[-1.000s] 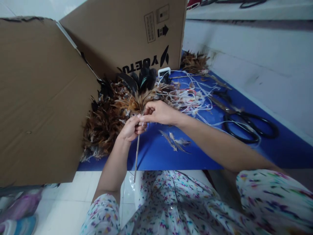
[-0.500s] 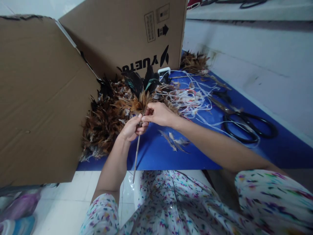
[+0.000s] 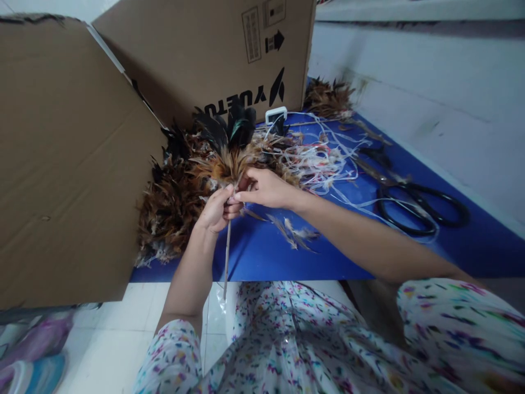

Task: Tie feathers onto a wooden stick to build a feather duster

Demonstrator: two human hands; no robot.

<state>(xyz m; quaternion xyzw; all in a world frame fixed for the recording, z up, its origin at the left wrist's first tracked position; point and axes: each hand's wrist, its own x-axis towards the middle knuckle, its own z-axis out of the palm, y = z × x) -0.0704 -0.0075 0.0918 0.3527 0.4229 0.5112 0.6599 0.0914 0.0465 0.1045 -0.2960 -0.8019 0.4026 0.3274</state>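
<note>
A thin stick (image 3: 227, 249) runs down from my closed left hand (image 3: 217, 209), past the front edge of the blue table. At its upper end a bunch of brown feathers (image 3: 225, 163) fans out, with long black-green feathers (image 3: 240, 126) standing above it. My right hand (image 3: 264, 189) pinches at the base of the bunch, its fingertips meeting those of the left. What exactly lies between the fingertips is partly hidden. A heap of brown feathers (image 3: 170, 213) lies to the left of my hands, and a few loose feathers (image 3: 293, 232) lie just below my right wrist.
Large black-handled scissors (image 3: 410, 200) lie at right on the blue table (image 3: 328, 262). Tangled white strings (image 3: 324, 158) spread behind my right hand. An upright cardboard box (image 3: 197, 60) closes off the back and left. Another feather pile (image 3: 330, 98) sits by the wall.
Both hands and the feathered stick have shifted slightly left. The feather bunch leans a little more to the left, and the view has tilted slightly.
</note>
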